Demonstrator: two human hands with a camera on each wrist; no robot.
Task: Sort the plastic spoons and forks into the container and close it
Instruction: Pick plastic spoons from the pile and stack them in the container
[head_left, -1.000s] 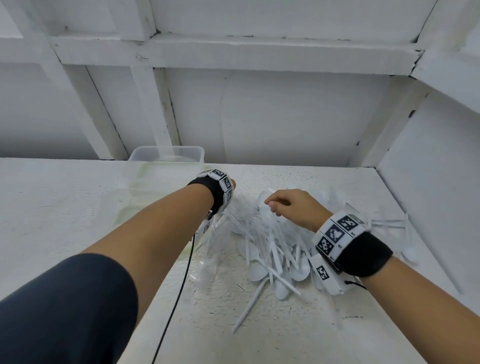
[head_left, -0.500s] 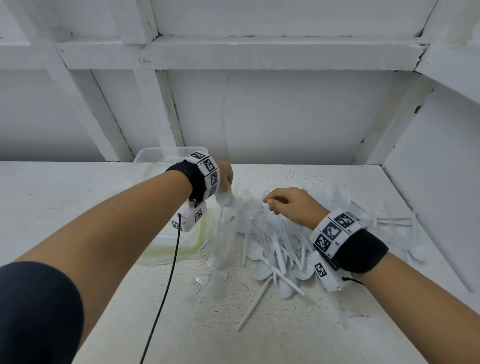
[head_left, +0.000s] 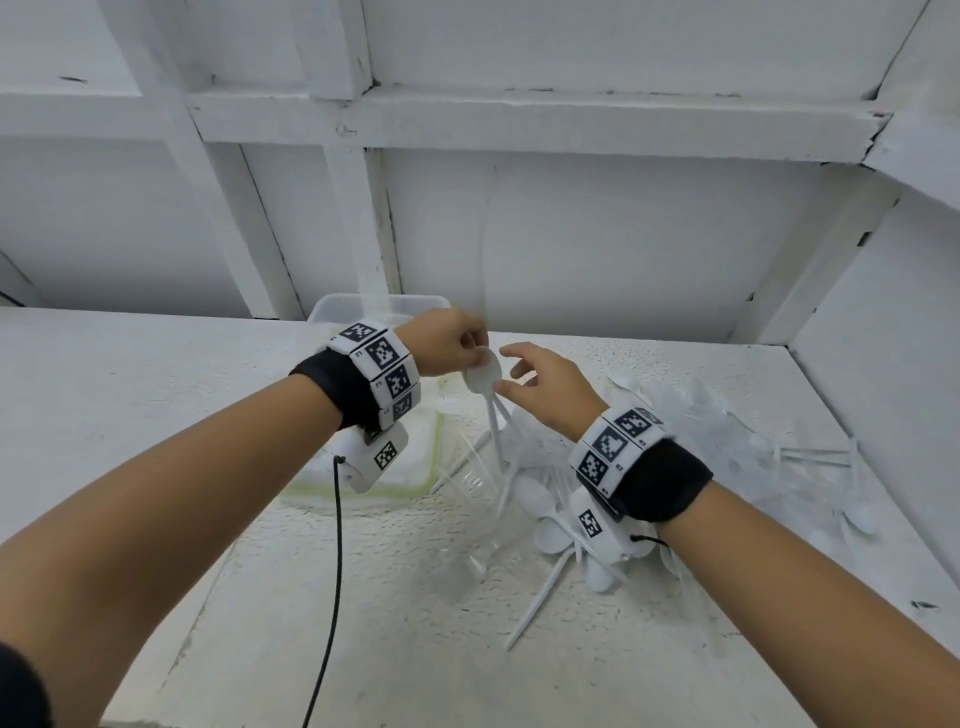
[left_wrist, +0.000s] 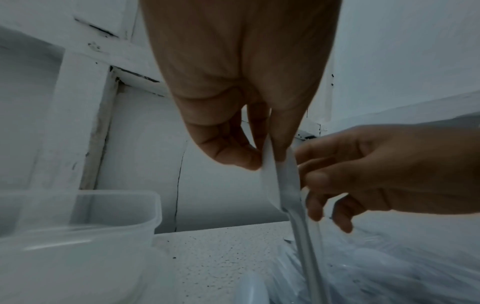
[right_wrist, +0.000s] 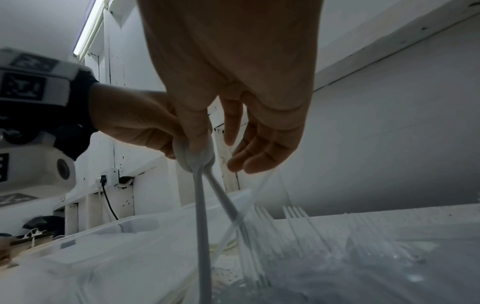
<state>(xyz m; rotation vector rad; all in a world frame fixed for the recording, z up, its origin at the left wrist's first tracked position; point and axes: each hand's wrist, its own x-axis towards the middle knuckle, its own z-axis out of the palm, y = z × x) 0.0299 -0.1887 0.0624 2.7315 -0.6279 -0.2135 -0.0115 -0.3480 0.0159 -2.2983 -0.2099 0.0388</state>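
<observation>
Raised, left hand (head_left: 451, 340) pinches two spoons (head_left: 484, 375); right hand (head_left: 551, 385) grip spread, touching.

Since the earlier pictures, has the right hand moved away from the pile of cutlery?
Yes. The right hand has risen off the pile of cutlery and gone left, toward the container, meeting the left hand at the white spoons it pinches.

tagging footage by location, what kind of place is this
Probably a bare workroom or storage space, not a kitchen: rough white-painted table, white wooden-framed wall, and a loose heap of white plastic cutlery beside a clear plastic container.
</observation>
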